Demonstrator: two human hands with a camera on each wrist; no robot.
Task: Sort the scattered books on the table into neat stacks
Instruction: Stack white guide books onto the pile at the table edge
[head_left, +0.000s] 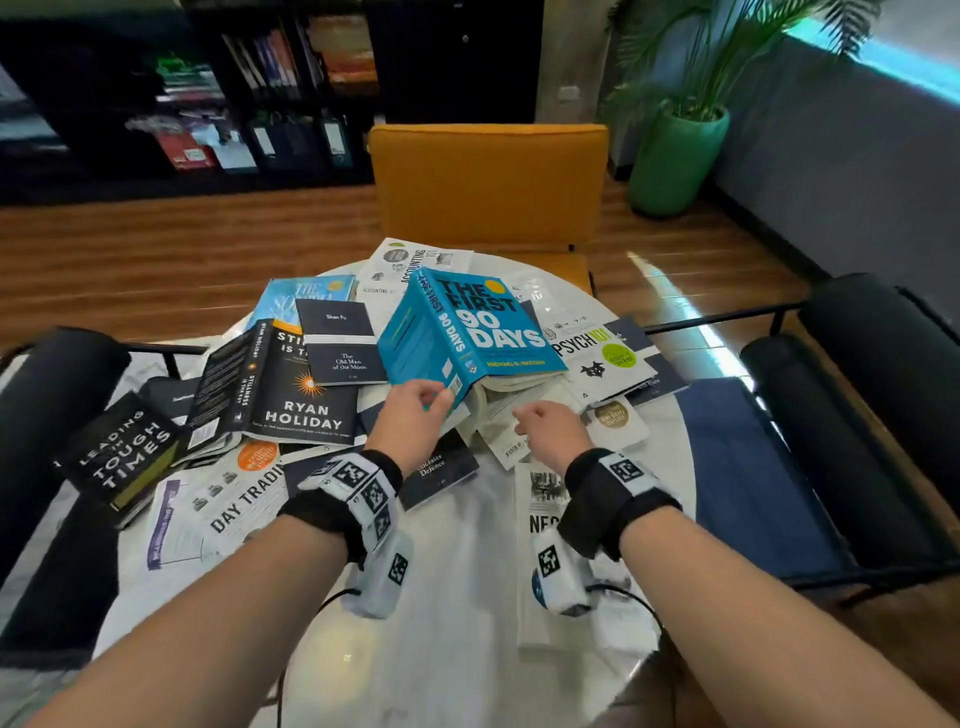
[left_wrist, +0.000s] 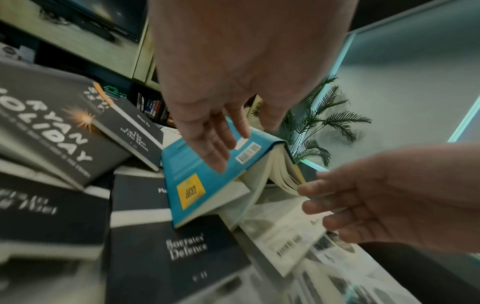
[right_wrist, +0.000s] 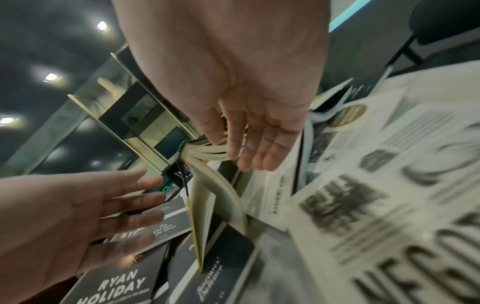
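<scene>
A blue book, "The First 90 Days" (head_left: 467, 332), lies open and face down like a tent on the pile of scattered books. My left hand (head_left: 431, 395) rests straight fingers on its back cover (left_wrist: 192, 164) near the barcode. My right hand (head_left: 535, 418) hovers at the near side with loosely bent fingers, and its fingertips (left_wrist: 306, 189) touch the fanned cream pages (right_wrist: 207, 205). Neither hand grips anything. Dark books around it include the Ryan Holiday book (head_left: 291, 395), "The Old Man of the Moon" (head_left: 343, 348) and "Socrates' Defence" (head_left: 441, 467).
The white round table (head_left: 457, 623) also bears "Psych 101" (head_left: 597, 358), a white "Neg..." book (head_left: 540, 519), "Day Trading" (head_left: 228, 509), "Leading in Tough Times" (head_left: 124, 452) and "Accounting 101" (head_left: 410, 265). An orange chair (head_left: 488, 182) stands opposite, with black chairs at both sides.
</scene>
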